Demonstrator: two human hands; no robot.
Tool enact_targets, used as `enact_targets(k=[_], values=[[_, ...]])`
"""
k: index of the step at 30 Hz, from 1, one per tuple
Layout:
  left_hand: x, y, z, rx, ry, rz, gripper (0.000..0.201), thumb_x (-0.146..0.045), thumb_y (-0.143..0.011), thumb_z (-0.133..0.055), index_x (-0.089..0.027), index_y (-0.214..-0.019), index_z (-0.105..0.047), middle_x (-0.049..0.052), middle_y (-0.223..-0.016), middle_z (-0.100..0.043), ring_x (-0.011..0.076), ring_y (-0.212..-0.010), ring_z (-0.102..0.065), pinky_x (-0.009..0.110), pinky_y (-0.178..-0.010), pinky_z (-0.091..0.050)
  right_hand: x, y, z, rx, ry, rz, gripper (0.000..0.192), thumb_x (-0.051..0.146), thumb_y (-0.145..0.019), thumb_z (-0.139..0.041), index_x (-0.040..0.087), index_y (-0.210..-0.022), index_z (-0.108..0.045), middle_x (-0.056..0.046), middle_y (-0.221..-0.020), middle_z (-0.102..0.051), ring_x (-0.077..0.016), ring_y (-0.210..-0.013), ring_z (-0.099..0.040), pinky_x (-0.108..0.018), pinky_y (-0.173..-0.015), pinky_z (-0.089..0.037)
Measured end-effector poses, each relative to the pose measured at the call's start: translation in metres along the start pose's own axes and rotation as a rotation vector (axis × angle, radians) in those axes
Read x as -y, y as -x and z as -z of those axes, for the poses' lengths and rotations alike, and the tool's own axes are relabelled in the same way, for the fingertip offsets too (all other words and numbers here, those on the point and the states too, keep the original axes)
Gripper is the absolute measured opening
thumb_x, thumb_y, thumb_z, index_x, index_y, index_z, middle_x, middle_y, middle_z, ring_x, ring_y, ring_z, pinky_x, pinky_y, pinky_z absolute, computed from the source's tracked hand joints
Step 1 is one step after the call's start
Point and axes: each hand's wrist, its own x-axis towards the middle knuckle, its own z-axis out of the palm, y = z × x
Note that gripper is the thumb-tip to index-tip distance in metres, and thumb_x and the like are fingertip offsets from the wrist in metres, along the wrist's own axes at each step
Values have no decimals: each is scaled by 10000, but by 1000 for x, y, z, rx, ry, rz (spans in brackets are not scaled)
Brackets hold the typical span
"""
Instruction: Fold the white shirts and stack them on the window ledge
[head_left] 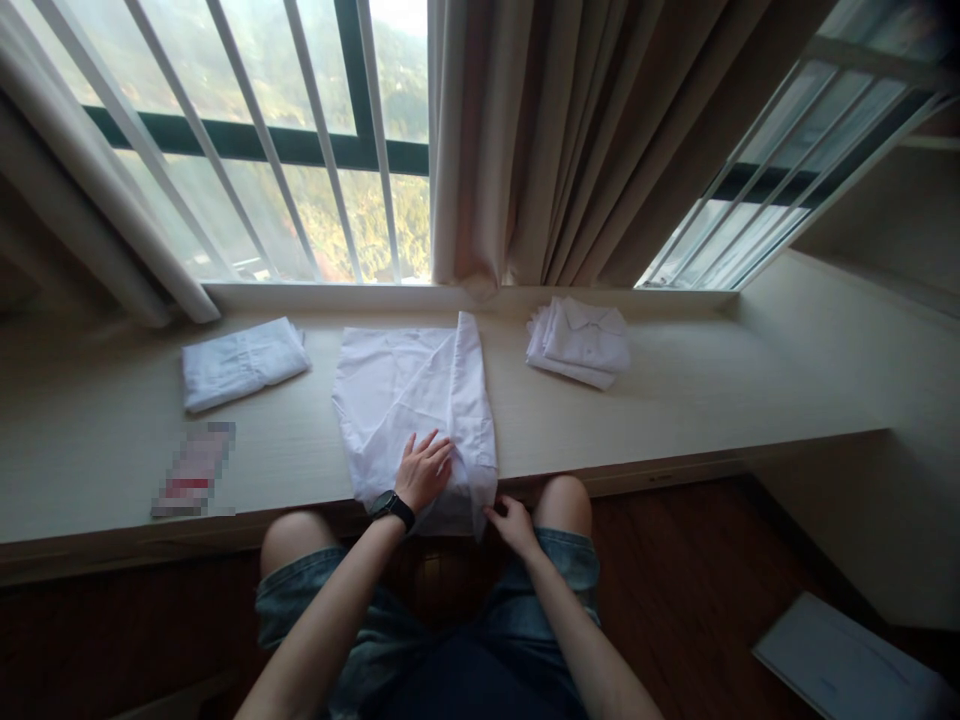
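Observation:
A white shirt (397, 390) lies spread on the windowsill counter in front of me, its right side folded over in a long strip. Its near end hangs a little past the counter's front edge. My left hand (424, 468), with a black watch on the wrist, rests on the cloth with fingers spread. At the shirt's near right corner, my right hand (513, 524) pinches the edge of the fabric between thumb and fingers.
To the right sits a stack of folded white shirts (581, 340). A folded white cloth bundle (244, 364) lies on the left, with a blurred-out flat item (196, 468) nearer me. Curtains (517, 140) and barred windows stand behind the counter (690, 380).

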Motion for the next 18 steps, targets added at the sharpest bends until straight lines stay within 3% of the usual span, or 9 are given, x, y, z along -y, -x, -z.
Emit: enact_targets(k=[3, 6, 10, 14, 18], values=[[-12, -8, -1, -101, 147, 73, 345, -308, -991, -468, -206, -1253, -668, 78, -1312, -673, 215, -1270, -591, 419, -1123, -442, -6, 3, 0, -13, 27, -1, 366, 510, -786, -605, 157, -798, -704, -100, -804, -739, -261, -774, -682, -321, -707, -501], [-22, -11, -5, -106, 177, 236, 324, -301, -996, -451, -185, -1157, -708, 85, -1192, -725, 191, -1088, -681, 348, -991, -527, -7, 11, 0, -29, 38, -2, 354, 500, -798, -595, 162, -796, -700, -81, -769, -727, -241, -742, -671, -295, -680, -479], [-26, -10, -6, -47, 103, 339, 301, -249, -969, -454, -180, -934, -744, 79, -962, -760, 191, -889, -702, 313, -843, -527, -3, 19, 0, -16, 67, -24, 290, 449, -800, -602, 181, -835, -708, -75, -816, -742, -244, -783, -688, -284, -682, -471], [-24, -16, 3, -28, 9, 371, 344, -293, -955, -463, -173, -751, -712, 113, -840, -729, 226, -815, -677, 339, -773, -480, 3, 23, -2, -2, 100, -27, 222, 399, -817, -593, 201, -822, -694, -64, -802, -740, -243, -768, -695, -286, -678, -469], [-22, -28, 7, -11, -199, 341, 341, -440, -949, -493, -186, -806, -671, 121, -845, -697, 268, -880, -640, 363, -772, -443, 14, 25, 9, 57, 220, -27, 114, 284, -774, -640, 219, -855, -687, -50, -792, -741, -239, -761, -703, -275, -659, -456]])
